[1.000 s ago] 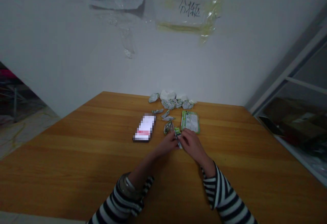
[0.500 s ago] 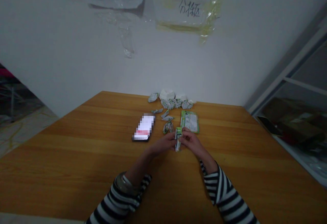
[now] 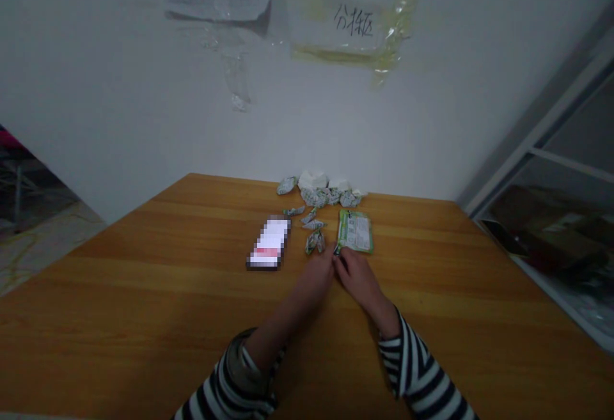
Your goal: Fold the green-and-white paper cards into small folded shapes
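Note:
My left hand and my right hand meet over the middle of the table, fingertips pressed together. Between them they pinch a small green-and-white packet, of which only a thin sliver shows; my fingers cover the rest. Just beyond my right hand lies a flat green-and-white printed pouch. A crumpled printed wrapper rests just beyond my left hand. Past it are several smaller twisted wrapper pieces.
A phone with a lit, blurred screen lies left of my hands. Crumpled white tissue and printed wrappers are heaped at the wooden table's back edge, against the wall. A shelf frame stands at the right.
My hands have closed in around the packet, so its upright green-and-white face is now nearly hidden. My left hand has turned, its back facing up. The things on the table stay put.

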`<state>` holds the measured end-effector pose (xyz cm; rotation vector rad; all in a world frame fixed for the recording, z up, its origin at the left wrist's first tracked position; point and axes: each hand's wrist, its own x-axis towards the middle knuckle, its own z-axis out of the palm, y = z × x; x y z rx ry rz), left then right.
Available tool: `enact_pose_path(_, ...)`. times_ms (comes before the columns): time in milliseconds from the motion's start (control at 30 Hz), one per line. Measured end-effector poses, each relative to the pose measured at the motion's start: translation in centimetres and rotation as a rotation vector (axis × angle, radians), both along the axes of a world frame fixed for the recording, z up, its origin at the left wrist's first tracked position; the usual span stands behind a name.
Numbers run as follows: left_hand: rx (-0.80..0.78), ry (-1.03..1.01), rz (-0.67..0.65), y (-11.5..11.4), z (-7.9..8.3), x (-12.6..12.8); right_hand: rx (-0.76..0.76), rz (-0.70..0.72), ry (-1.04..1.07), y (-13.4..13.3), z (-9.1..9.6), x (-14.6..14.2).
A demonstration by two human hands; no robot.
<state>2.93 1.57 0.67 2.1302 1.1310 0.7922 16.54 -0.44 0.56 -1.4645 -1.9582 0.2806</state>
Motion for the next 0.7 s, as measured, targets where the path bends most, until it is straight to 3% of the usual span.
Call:
enact_pose_path(167,0.025,0.007,0.022,-0.5,0.0,0.3,-0.068,0.058,-0.162,-0.3,0.9,0.4)
enact_pose_path(367,0.050,-0.078,0.065,-0.5,-0.8,0.9,-0.141,-0.126,-0.309,-0.8,1.6,-0.6)
enact_pose_path(700,0.094,-0.090,0.061,-0.6,-0.6,1.1,-0.152,-0.222,-0.323,-0.6,1.1,-1.0)
